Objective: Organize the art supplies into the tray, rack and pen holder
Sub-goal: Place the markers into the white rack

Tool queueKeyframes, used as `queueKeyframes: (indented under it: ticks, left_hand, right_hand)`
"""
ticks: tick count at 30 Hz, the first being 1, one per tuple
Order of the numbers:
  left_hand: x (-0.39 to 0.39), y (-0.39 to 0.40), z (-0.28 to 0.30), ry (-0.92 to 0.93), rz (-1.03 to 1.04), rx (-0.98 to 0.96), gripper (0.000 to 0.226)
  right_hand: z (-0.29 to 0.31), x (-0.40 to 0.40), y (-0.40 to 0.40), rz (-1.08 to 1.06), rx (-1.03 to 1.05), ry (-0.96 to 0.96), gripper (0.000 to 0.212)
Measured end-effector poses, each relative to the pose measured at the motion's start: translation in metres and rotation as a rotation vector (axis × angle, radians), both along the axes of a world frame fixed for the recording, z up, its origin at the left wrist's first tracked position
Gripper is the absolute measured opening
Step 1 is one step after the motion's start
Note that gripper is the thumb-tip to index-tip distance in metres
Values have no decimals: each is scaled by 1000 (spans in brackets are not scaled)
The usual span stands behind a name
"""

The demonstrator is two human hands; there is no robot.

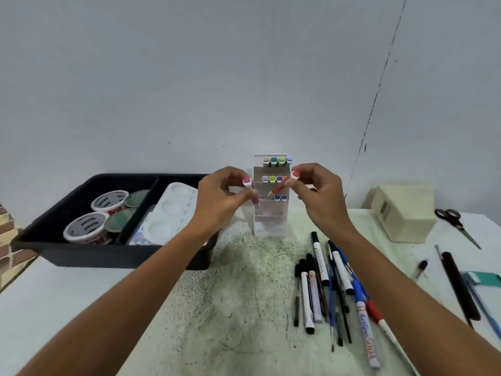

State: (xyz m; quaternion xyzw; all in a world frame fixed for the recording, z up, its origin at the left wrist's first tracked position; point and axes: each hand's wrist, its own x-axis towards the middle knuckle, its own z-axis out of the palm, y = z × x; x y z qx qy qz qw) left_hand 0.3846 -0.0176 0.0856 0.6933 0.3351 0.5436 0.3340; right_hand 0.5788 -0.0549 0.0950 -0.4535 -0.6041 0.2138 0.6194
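A white tiered marker rack (271, 221) stands upright at the table's middle back, with several colour-capped markers in its upper rows. My left hand (219, 202) pinches a pink-capped marker (249, 185) just left of the rack. On the rack's right side, my right hand (320, 196) pinches a red-capped marker (284, 184) with its tip pointing at the rack's third row. A black tray (81, 253) sits at the left, holding paint tubs (84, 226) and a white palette (168, 213). Loose pens and markers (325, 283) lie in a pile at the right front.
A cream box (404, 210) stands at the back right with black scissors (455, 221) beside it. A dropper (421, 267), a dark stick (458, 286) and a teal eraser (485, 279) lie at the far right. A wall rises just behind the table.
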Motion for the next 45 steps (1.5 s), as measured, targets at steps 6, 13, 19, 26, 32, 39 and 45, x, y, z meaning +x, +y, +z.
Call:
queueKeyframes:
  ticks: [6,13,19,26,32,39,45]
  left_hand:
    - [10,4,-7,62,90,184,18]
    - [16,17,-31,154,93,277,20]
    - [20,20,-27,218,190,422,19]
    - [19,34,-42,335,210,417,21]
    - [22,41,-52,426,191,327,21]
    - [29,49,-59,504,138,209,20]
    - [32,58,-62,583,163,221,21]
  right_hand:
    - [-7,-10,0,-82,11,-171,15]
    - [-22,-12,8,-77,-44,-272,17]
    - [-32,-12,19,-115,-89,-423,17]
    - [-35,-9,28,-164,-138,-460,20]
    - [-41,-11,38,-219,-168,-586,18]
    - [-44,-19,49,-276,-227,-743,21]
    - [-46,-20,57,-305,-268,-793,20]
